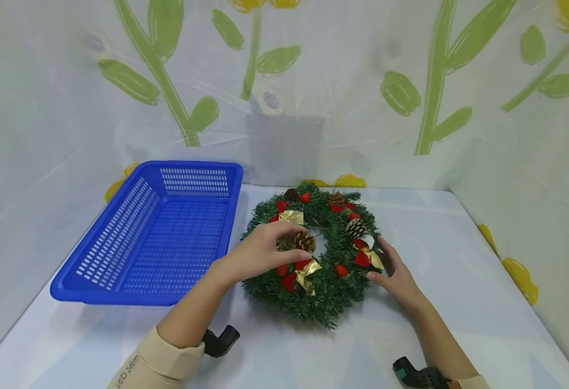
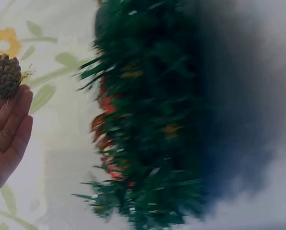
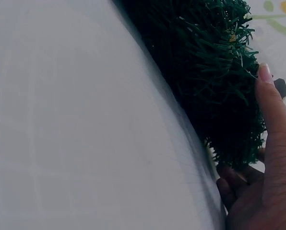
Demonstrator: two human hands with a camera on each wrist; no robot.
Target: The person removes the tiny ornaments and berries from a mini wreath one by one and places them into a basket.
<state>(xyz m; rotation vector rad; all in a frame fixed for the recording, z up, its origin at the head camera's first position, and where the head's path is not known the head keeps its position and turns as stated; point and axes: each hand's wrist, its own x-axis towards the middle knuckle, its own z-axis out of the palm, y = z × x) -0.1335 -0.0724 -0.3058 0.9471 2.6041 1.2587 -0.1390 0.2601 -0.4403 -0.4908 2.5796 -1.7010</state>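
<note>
A green wreath (image 1: 330,281) with red bows, gold ribbons and pine cones lies flat on the white table (image 1: 459,302). My left hand (image 1: 296,243) reaches over its left side and pinches a brown pine cone (image 1: 306,241) at the inner rim. The left wrist view shows that pine cone (image 2: 6,75) at my fingertips (image 2: 11,120), with the blurred wreath (image 2: 148,124) beside it. My right hand (image 1: 379,265) holds the wreath's right edge. In the right wrist view my right hand (image 3: 246,129) has one finger (image 3: 272,110) lying along the wreath (image 3: 210,72) and other fingertips tucked under its rim.
An empty blue perforated basket (image 1: 95,294) stands on the table to the left of the wreath. Plastic sheeting printed with green stems and yellow flowers (image 1: 425,92) walls in the back and both sides.
</note>
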